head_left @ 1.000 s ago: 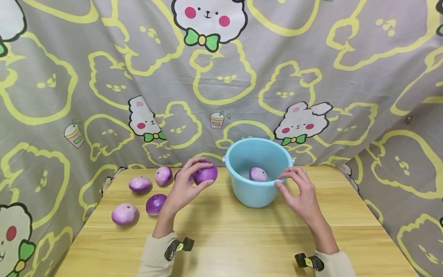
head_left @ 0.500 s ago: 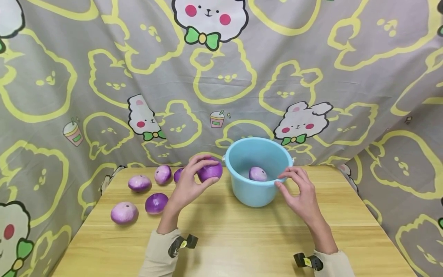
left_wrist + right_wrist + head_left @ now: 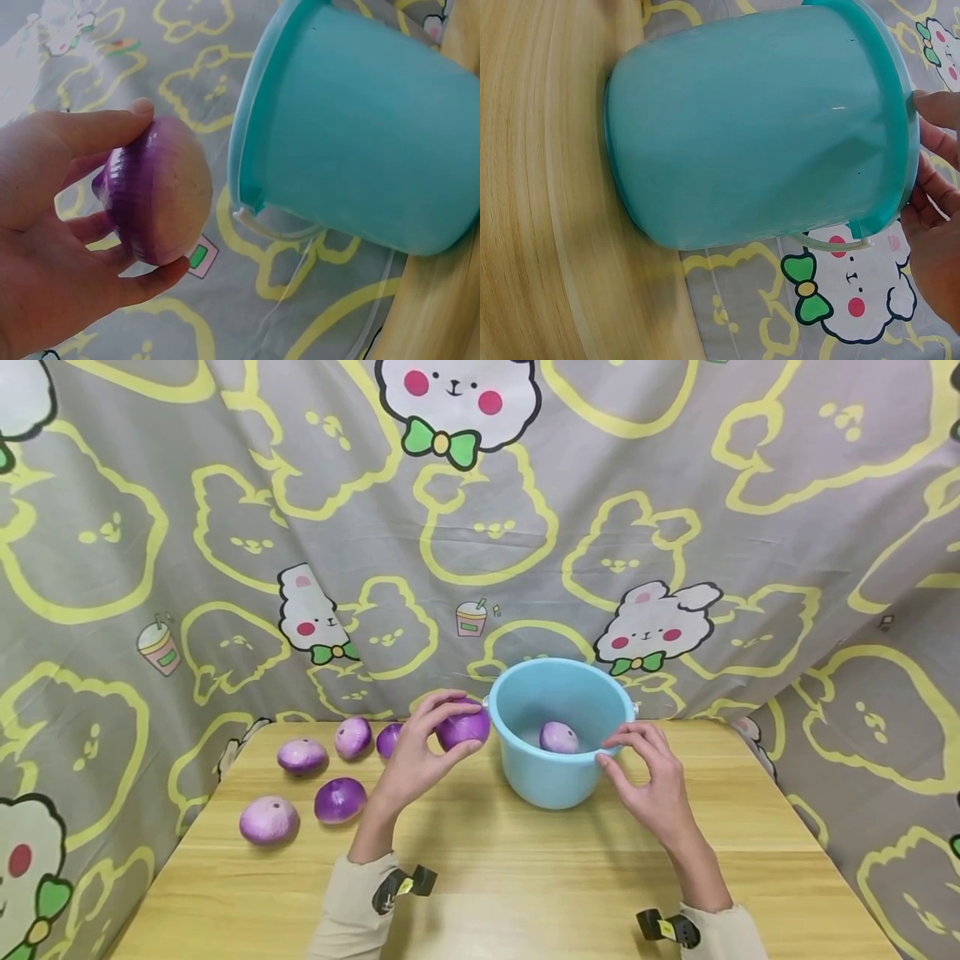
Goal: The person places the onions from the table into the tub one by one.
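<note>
While the left hand (image 3: 416, 757) holds one purple onion (image 3: 467, 727), thumb and fingertips clamped on opposite sides of it, the right hand (image 3: 657, 778) pinches the rim of one blue bucket (image 3: 551, 779), fingers over the edge and thumb outside. Held onion: raised off the table, just beside the bucket and apart from it (the left wrist view shows the gap), pale face turned away from the left palm. Step in hand, by judgement: a carry toward the bucket mouth, right fingers steadying the rim. Next move, by judgement: a short shift past the left fingertips, over the rim without knocking it, then a loosening of thumb and fingers. Contents of bucket, between the two sets of fingers: one paler onion (image 3: 558, 737), low down. To the left of the left fingers: five loose onions (image 3: 340, 800), one partly hidden by that hand. Surface: one table (image 3: 562, 877), light wood grain, extending beneath both hands and to the right of the right fingers. Room: one grey cloth (image 3: 510, 543), hung beyond the fingertips and along both sides, printed with yellow outlines and white animal faces in green bows. Worn: pale sleeves (image 3: 351, 906), one dark wrist camera apiece (image 3: 405, 887).
</note>
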The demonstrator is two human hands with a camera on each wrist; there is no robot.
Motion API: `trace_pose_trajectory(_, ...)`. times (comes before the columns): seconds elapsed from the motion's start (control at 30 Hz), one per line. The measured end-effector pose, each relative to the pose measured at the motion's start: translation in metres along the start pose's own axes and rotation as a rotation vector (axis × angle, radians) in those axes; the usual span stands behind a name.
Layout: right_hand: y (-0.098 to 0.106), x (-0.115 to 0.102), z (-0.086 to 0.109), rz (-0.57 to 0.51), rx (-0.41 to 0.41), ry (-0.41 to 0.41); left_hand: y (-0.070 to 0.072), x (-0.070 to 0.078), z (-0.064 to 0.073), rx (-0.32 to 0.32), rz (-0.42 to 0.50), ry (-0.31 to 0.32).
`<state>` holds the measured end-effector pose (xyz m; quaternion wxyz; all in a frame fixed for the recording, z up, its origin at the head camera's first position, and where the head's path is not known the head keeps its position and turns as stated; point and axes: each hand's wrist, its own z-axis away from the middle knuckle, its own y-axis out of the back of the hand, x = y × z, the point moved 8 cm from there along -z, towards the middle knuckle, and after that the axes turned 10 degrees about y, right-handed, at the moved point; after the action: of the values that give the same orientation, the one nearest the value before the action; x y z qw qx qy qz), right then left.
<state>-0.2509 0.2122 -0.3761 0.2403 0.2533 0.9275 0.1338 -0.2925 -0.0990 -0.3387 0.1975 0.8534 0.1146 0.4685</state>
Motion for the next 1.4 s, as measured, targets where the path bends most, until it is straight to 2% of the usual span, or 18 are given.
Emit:
trace_pose_trajectory(0.27, 0.0, 0.001, 0.001, 0.004, 0.001, -0.005, -0.005, 0.004, -0.005, -0.011, -0.005, 0.011)
trace_pose_trajectory(0.77, 0.0, -0.002, 0.0, 0.001, 0.006, -0.003, -0.016, 0.014, -0.013, 0.002, 0.051, -0.055)
trace_pose_trajectory(1.1, 0.001, -0.001, 0.001, 0.009, 0.0, -0.015, -0.03, 0.02, -0.02, 0.032, 0.107, -0.083)
trace_pose_trajectory(1.4, 0.0, -0.001, 0.0, 0.008, 0.004, -0.004, -0.043, 0.025, -0.026, 0.006, 0.134, -0.127)
